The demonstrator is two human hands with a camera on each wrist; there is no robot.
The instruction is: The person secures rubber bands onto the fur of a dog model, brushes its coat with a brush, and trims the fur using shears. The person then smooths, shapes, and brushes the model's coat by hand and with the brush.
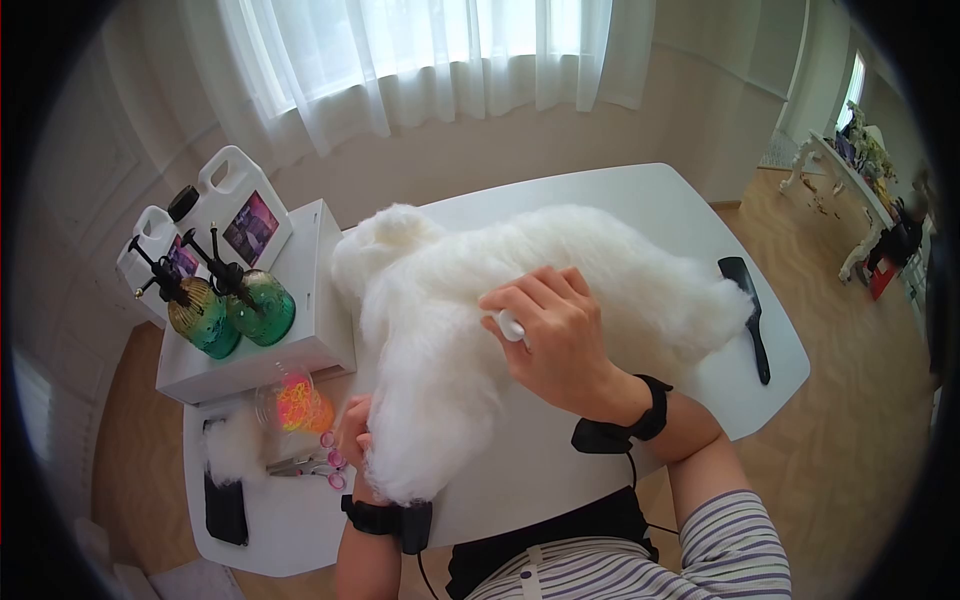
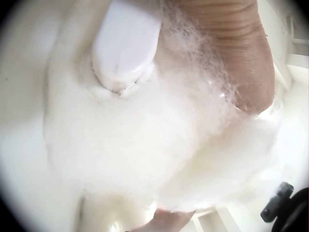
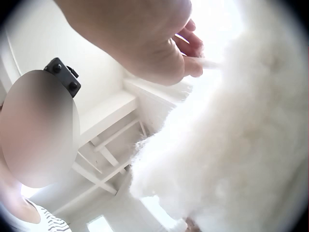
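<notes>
A white, fluffy dog-shaped figure [image 1: 560,240] lies across the table, one long-haired leg [image 1: 430,410] extending toward the person. My right hand [image 1: 555,340] grips a white-handled tool [image 1: 510,325] against the coat near the shoulder; the tool's working end is hidden by hand and hair. Low on the leg, my left hand [image 1: 353,430] holds it from the left side, with part of the hand behind the hair. In the left wrist view, a smooth white rounded end [image 2: 128,43] sticks out of the fluff beside the left palm [image 2: 241,53].
On the left, a white box [image 1: 310,300] bears white jugs [image 1: 240,210] and two green spray bottles [image 1: 262,310]. Below it are a tub of colourful bands [image 1: 300,405], pink-ringed scissors [image 1: 335,468], loose fluff [image 1: 235,450] and a black case [image 1: 226,510]. A black brush [image 1: 750,320] lies right.
</notes>
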